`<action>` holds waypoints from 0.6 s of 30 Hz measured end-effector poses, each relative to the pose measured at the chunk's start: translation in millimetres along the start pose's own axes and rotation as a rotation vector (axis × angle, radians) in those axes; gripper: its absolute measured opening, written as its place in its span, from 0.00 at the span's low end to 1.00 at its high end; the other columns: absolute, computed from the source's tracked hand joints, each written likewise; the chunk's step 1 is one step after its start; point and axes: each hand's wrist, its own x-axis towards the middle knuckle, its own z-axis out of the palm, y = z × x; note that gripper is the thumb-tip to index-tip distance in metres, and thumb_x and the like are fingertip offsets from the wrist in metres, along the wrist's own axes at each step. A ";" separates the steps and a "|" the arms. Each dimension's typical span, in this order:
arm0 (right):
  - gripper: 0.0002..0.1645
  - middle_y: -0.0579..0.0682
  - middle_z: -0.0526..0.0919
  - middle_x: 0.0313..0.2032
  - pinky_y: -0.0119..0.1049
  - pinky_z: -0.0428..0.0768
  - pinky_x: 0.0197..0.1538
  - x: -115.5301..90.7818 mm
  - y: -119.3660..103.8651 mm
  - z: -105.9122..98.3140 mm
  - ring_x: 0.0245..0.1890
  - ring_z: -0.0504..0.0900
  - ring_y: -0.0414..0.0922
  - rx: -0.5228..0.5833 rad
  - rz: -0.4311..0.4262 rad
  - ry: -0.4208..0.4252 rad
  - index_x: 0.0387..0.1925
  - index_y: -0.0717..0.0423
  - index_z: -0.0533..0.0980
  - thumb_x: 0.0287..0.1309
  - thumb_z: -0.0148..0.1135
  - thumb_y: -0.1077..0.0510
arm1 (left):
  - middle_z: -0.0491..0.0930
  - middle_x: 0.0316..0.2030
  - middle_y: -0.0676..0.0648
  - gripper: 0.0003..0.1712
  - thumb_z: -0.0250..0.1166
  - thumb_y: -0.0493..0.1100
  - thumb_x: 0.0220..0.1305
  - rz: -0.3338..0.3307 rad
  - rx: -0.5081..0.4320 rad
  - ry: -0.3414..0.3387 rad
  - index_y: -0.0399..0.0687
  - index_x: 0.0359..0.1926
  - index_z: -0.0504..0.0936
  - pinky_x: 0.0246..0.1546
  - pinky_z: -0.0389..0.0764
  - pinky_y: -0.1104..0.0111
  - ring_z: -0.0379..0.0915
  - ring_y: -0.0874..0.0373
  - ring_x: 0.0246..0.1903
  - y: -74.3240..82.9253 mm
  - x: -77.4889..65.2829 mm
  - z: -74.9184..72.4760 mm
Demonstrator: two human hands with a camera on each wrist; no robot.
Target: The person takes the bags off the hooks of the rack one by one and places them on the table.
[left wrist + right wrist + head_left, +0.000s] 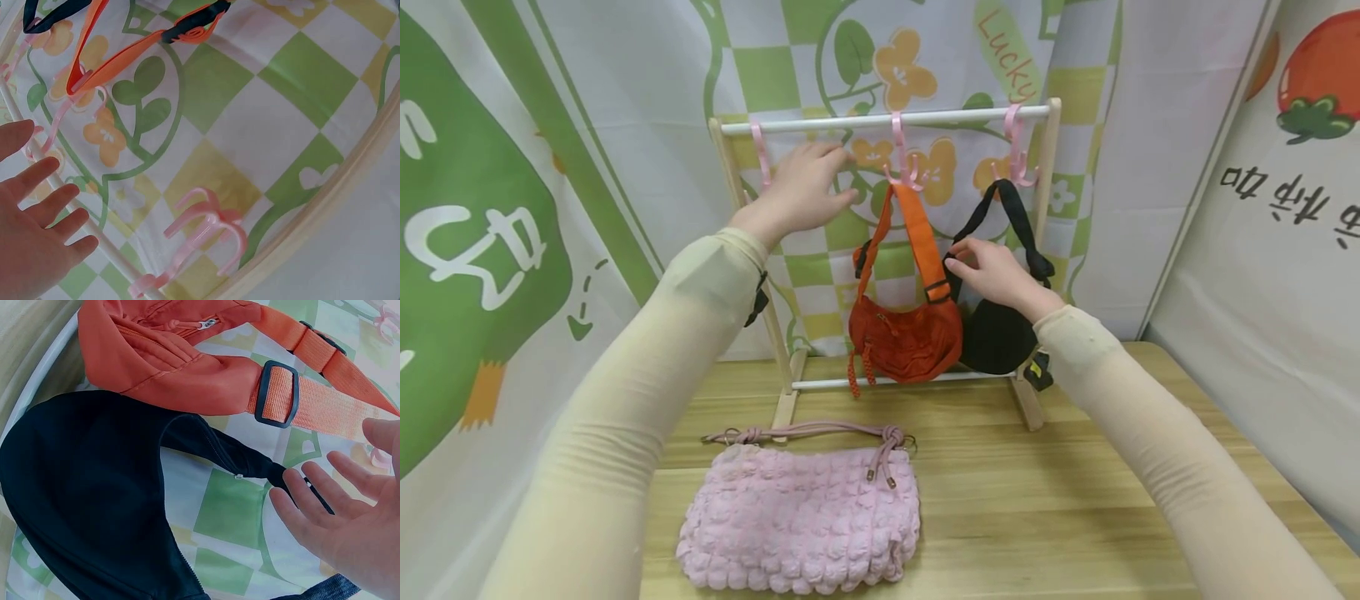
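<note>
Nearest you, the pink bag (805, 517) lies on the wooden table (1037, 517), left of centre, its knotted cord handle running along its far edge; beyond it stands the rack (1049, 158), its wooden feet on the table; your right hand (996, 271) is in front of the black bag (996, 342), fingers loosely extended and apart, close to both bags' straps; you cannot tell whether the fingertips touch the black one; your left hand (805, 187) is raised near the white top rail (842, 123), between the left hook (761, 154) and the middle hook (897, 137), its fingers spread and holding nothing; the orange bag (906, 342) hangs by its strap from the middle hook, just left of the black bag, which hangs from the right hook (1013, 137); farthest away is the printed cloth (850, 54), with green checks, orange flowers and the word "Lucky".
</note>
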 end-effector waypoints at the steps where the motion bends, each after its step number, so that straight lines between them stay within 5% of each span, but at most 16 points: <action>1: 0.26 0.59 0.76 0.57 0.52 0.74 0.56 -0.2 -0.4 -0.3 0.55 0.75 0.56 0.001 0.002 -0.001 0.60 0.56 0.69 0.68 0.48 0.45 | 0.55 0.70 0.37 0.31 0.54 0.51 0.68 -0.001 0.005 -0.004 0.42 0.67 0.62 0.72 0.46 0.49 0.47 0.40 0.70 0.8 0.8 -1.4; 18: 0.27 0.59 0.76 0.56 0.52 0.74 0.56 0.8 -0.9 -2.0 0.54 0.75 0.56 0.004 0.006 0.007 0.60 0.57 0.69 0.68 0.48 0.45 | 0.53 0.72 0.40 0.29 0.52 0.50 0.69 0.014 0.020 0.011 0.44 0.67 0.63 0.73 0.44 0.50 0.45 0.41 0.71 7.3 13.4 -17.2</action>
